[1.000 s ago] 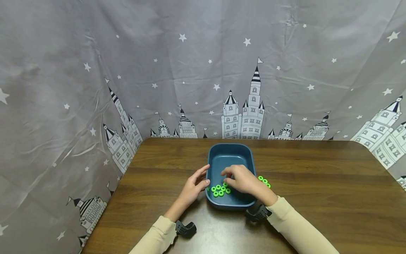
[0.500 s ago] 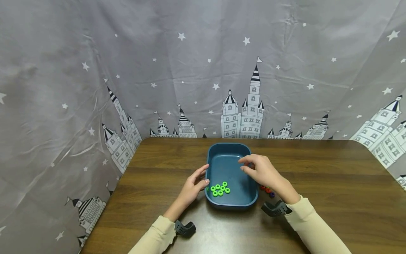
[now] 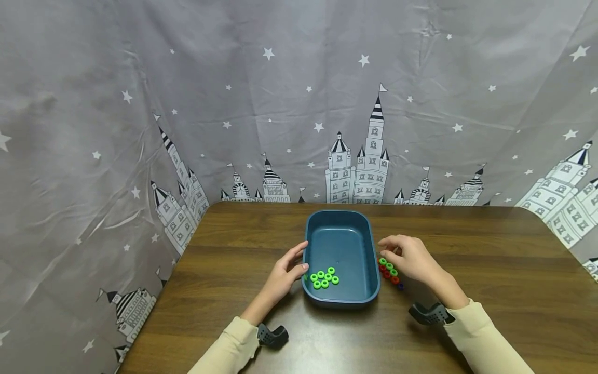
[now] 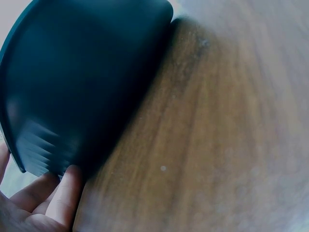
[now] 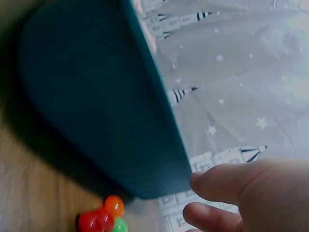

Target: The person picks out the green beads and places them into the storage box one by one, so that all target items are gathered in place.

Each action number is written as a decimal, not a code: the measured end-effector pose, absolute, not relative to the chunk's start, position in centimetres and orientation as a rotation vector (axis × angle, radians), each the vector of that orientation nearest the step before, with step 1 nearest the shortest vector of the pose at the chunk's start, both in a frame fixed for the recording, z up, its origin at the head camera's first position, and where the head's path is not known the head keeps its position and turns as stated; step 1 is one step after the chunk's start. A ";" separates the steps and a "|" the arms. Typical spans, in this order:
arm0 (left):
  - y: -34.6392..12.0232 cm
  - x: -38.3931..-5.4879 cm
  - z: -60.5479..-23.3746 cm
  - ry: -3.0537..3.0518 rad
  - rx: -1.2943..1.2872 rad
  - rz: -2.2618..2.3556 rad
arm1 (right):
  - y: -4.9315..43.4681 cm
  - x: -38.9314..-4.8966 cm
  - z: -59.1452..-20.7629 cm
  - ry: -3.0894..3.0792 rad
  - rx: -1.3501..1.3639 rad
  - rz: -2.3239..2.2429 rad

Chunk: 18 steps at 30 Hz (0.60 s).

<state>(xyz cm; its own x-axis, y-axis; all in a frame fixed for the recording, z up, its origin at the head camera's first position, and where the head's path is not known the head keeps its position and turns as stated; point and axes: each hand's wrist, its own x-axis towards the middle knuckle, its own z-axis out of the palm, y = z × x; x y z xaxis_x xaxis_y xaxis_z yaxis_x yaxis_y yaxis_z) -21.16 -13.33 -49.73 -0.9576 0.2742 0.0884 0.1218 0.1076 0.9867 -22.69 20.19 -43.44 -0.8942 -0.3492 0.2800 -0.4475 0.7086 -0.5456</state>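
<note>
A blue bin (image 3: 343,249) stands on the table, with several bright green ring beads (image 3: 324,279) in its near left corner. My left hand (image 3: 282,278) rests against the bin's left side; in the left wrist view its fingers (image 4: 67,198) touch the outer wall. To the right of the bin, my right hand (image 3: 413,259) hovers beside a small group of green, red, orange and dark blue ring beads (image 3: 390,266). Its fingers are loosely bent, with nothing visible between them. In the right wrist view, red, orange and green beads (image 5: 104,217) lie below the bin wall.
The brown wooden table (image 3: 490,280) extends to both sides of the bin. Behind it hangs a grey curtain (image 3: 280,104) printed with castles and stars. Each wrist wears a black camera mount.
My right hand has moved out of the bin, over its right rim, to the beads on the table. The left hand has stayed at the bin's left side.
</note>
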 end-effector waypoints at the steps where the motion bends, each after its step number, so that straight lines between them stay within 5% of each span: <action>1: -13.3 -21.1 -49.7 2.250 0.403 1.983 | 20.5 -22.6 -43.6 -2.762 0.635 0.930; 18: -13.4 -21.2 -49.8 2.260 0.408 1.974 | 22.8 -21.6 -46.1 -2.896 0.556 0.849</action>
